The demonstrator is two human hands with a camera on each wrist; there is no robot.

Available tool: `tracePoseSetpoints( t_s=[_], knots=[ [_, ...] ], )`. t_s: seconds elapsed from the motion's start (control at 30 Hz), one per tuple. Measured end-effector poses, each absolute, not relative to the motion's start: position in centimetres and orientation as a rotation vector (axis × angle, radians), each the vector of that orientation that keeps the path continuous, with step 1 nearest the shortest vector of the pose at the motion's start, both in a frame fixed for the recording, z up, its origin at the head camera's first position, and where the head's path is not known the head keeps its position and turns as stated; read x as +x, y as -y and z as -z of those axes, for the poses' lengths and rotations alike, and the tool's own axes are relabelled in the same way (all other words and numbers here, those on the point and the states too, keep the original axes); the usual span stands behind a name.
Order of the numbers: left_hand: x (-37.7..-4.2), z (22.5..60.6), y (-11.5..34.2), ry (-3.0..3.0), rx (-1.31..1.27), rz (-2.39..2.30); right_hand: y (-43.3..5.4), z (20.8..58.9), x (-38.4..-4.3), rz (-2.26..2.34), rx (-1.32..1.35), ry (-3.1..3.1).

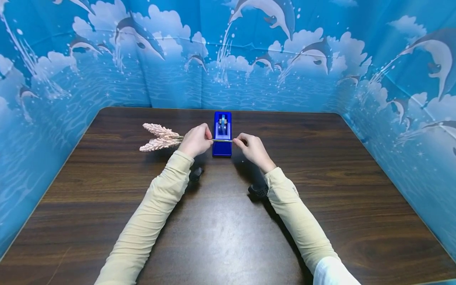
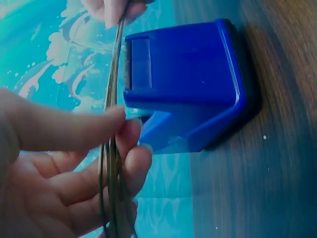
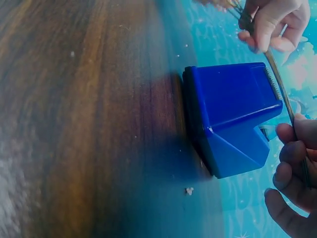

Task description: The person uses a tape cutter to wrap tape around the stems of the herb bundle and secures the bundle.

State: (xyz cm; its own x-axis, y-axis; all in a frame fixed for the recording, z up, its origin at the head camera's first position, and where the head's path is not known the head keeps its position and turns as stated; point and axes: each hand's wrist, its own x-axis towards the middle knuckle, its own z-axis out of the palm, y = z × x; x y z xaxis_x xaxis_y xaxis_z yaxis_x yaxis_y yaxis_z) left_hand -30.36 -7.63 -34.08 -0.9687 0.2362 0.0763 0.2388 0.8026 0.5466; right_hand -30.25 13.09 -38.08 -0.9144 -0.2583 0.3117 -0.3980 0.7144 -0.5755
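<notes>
A bunch of pale pink dried flowers [image 1: 162, 138] on thin stems lies sideways in the air over the table, blooms to the left. My left hand [image 1: 196, 140] pinches the bundled stems [image 2: 113, 173] between thumb and fingers, close behind the blooms. Toward the other end of the stems, my right hand [image 1: 251, 148] pinches them between thumb and fingertips. Between the two hands stands a blue tape dispenser [image 1: 222, 148] with a tape roll [image 1: 223, 123] in it. The stems pass across it, right beside its toothed cutting edge [image 3: 273, 83].
The dispenser stands near the back of a dark wooden table [image 1: 228, 221]. A blue dolphin-print curtain [image 1: 171, 91] hangs behind and along both sides. Small pale crumbs [image 3: 189, 191] lie on the table near the dispenser. A black wrist device [image 1: 258, 190] sits under the right forearm.
</notes>
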Motion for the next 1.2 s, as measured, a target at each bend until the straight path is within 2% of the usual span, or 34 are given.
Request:
tracePoseSetpoints(
  t_s=[0.3, 0.77, 0.97, 1.2],
  knots=[
    [-30.72, 34.38, 7.89, 3.113, -0.363, 0.774, -13.21, 37.79, -30.21, -1.016, 0.485, 2.663],
    [-30.76, 34.54, 8.02, 3.017, -0.427, 0.848, -13.15, 37.87, -29.95, -0.846, 0.534, 2.716],
    [-31.15, 35.00, 8.24, 3.166, -0.492, 0.755, -13.35, 38.23, -30.24, -0.982, 0.605, 2.740],
    [-31.05, 34.36, 8.35, 3.081, -0.450, 0.781, -13.25, 38.15, -30.55, -0.973, 0.587, 2.776]
  ],
)
